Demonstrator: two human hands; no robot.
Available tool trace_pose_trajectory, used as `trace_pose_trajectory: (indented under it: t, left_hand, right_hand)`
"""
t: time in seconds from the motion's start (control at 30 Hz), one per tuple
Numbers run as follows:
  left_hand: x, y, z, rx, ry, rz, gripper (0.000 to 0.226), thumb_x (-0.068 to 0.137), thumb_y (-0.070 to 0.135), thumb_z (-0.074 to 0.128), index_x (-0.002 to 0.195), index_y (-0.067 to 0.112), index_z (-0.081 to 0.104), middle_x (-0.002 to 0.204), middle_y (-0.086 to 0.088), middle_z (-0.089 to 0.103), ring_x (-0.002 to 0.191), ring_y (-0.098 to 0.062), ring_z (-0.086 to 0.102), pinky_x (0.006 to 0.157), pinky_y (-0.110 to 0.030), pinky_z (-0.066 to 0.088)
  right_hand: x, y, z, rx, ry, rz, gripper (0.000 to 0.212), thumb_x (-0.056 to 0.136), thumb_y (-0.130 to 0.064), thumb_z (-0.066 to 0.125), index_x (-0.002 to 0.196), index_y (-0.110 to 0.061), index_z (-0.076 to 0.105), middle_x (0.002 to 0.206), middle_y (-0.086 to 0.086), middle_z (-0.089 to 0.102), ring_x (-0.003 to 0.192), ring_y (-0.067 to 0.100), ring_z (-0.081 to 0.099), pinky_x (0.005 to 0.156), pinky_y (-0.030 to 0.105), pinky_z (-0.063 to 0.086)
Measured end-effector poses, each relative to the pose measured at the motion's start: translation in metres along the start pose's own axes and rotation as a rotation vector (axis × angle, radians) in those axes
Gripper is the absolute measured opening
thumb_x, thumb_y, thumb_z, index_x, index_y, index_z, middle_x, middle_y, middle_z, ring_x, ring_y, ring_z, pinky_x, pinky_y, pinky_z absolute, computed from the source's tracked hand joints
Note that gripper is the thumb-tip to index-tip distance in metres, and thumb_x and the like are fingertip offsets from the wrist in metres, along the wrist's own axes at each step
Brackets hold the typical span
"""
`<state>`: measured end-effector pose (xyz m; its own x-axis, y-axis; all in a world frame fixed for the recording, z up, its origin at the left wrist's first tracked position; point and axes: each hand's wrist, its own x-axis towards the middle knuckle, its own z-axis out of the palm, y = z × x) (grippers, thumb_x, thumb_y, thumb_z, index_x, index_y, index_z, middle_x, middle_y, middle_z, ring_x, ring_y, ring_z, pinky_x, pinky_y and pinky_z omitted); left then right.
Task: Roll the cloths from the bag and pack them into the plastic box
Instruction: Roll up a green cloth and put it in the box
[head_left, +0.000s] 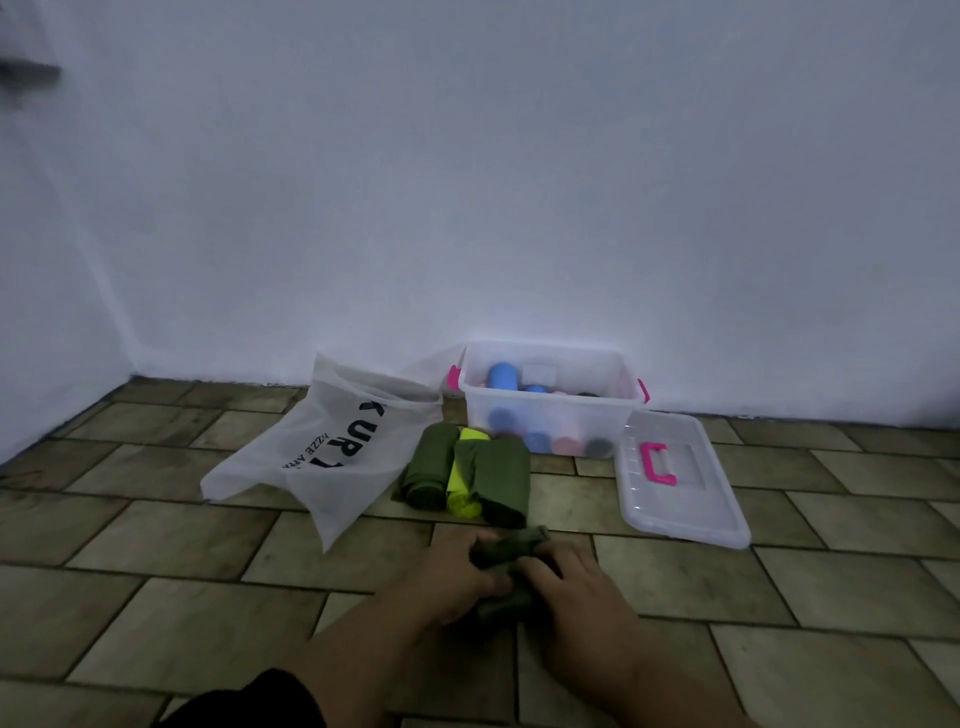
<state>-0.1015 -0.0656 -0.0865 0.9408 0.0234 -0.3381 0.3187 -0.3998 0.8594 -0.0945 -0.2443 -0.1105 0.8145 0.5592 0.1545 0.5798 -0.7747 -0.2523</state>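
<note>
Both hands clamped on one dark green cloth (511, 548) on the tiled floor.
Left hand (457, 571) and right hand (576, 587) grip it close together; its axis is hidden by the fingers. Three finished rolls (467, 475) lie just ahead, pointing at the wall. Beyond them, slightly right, stands the open plastic box (550, 401); the right hand is judged nearer.

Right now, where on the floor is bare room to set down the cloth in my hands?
Bare tiles: left of the left hand, this side of the bag; right of the right hand, this side of the lid. A narrow strip is free between the rolled cloths and the lid. Crowded between bag and box.
</note>
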Motion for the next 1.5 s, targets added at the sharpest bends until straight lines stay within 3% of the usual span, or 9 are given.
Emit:
trace_pose_trajectory:
  t: [0.13,0.2,0.27,0.4,0.57,0.77,0.87,1.17,1.5]
  left_hand:
    - [0.008,-0.005,0.0,0.013,0.019,0.06,0.046,0.078,0.024,0.074,0.122,0.028,0.059,0.111,0.007,0.064,0.099,-0.01,0.059,0.08,-0.019,0.05]
    - [0.017,-0.005,-0.001,0.05,0.076,0.049,0.04,0.082,0.021,0.07,0.121,0.025,0.062,0.114,0.0,0.066,0.092,-0.008,0.059,0.064,-0.006,0.044]
    - [0.026,-0.004,-0.002,0.095,0.113,0.034,0.036,0.081,0.015,0.066,0.116,0.023,0.064,0.112,-0.002,0.067,0.084,-0.008,0.057,0.052,-0.004,0.039]
    - [0.039,-0.003,-0.007,0.183,0.211,0.008,0.036,0.079,0.005,0.061,0.112,0.021,0.063,0.114,-0.006,0.064,0.093,-0.017,0.057,0.069,-0.017,0.04]
    - [0.05,-0.012,-0.006,0.231,0.233,-0.007,0.031,0.079,0.01,0.061,0.106,0.025,0.062,0.111,-0.003,0.065,0.092,-0.018,0.057,0.072,-0.022,0.042]
    - [0.063,-0.009,-0.01,0.277,0.163,-0.076,0.034,0.08,0.011,0.065,0.11,0.025,0.064,0.115,-0.005,0.063,0.099,-0.021,0.059,0.076,-0.022,0.045]
    - [0.066,-0.011,-0.013,0.257,0.143,-0.077,0.032,0.08,0.011,0.066,0.11,0.024,0.064,0.116,-0.006,0.064,0.101,-0.021,0.059,0.081,-0.025,0.048]
    - [0.067,-0.013,-0.01,0.185,0.235,-0.088,0.022,0.078,0.012,0.062,0.091,0.03,0.063,0.104,-0.003,0.066,0.091,-0.02,0.06,0.079,-0.027,0.051]
    - [0.067,-0.013,-0.009,0.203,0.299,-0.083,0.017,0.079,0.016,0.063,0.09,0.028,0.057,0.107,-0.004,0.062,0.091,-0.022,0.056,0.082,-0.03,0.049]
  right_hand:
    - [-0.005,-0.009,0.004,-0.028,0.033,0.088,0.061,0.072,-0.051,0.045,0.132,-0.044,0.04,0.141,-0.014,0.035,0.135,0.015,0.028,0.108,0.037,0.03]
    - [-0.001,-0.013,0.004,-0.083,-0.025,0.093,0.06,0.075,-0.049,0.045,0.134,-0.045,0.035,0.143,-0.015,0.033,0.139,0.016,0.021,0.113,0.045,0.021]
    - [0.005,-0.014,0.003,-0.085,-0.101,0.11,0.057,0.08,-0.044,0.046,0.135,-0.044,0.033,0.143,-0.013,0.034,0.14,0.017,0.02,0.114,0.05,0.015]
    - [0.013,-0.012,-0.003,-0.085,-0.191,0.093,0.049,0.085,-0.041,0.049,0.132,-0.043,0.035,0.133,-0.012,0.043,0.132,0.018,0.032,0.114,0.055,0.01]
    - [0.016,-0.012,-0.009,-0.071,-0.283,0.031,0.043,0.085,-0.045,0.05,0.126,-0.041,0.037,0.122,-0.007,0.049,0.12,0.022,0.046,0.112,0.058,0.009]
    - [0.029,-0.029,-0.009,-0.073,-0.441,0.234,0.081,0.062,-0.077,0.042,0.132,-0.04,0.03,0.134,0.0,0.04,0.129,0.026,0.034,0.105,0.067,0.01]
    - [0.033,-0.048,0.004,-0.004,-0.354,0.381,0.092,0.053,-0.087,0.031,0.131,-0.039,0.032,0.138,0.001,0.036,0.131,0.026,0.03,0.103,0.065,0.016]
    - [0.036,-0.052,0.011,-0.063,-0.371,0.415,0.08,0.06,-0.079,0.039,0.127,-0.036,0.036,0.131,0.003,0.036,0.124,0.028,0.031,0.093,0.057,0.03]
    - [0.024,-0.048,0.007,-0.123,-0.393,0.362,0.073,0.062,-0.077,0.041,0.12,-0.034,0.04,0.125,0.002,0.045,0.12,0.029,0.035,0.089,0.055,0.028]
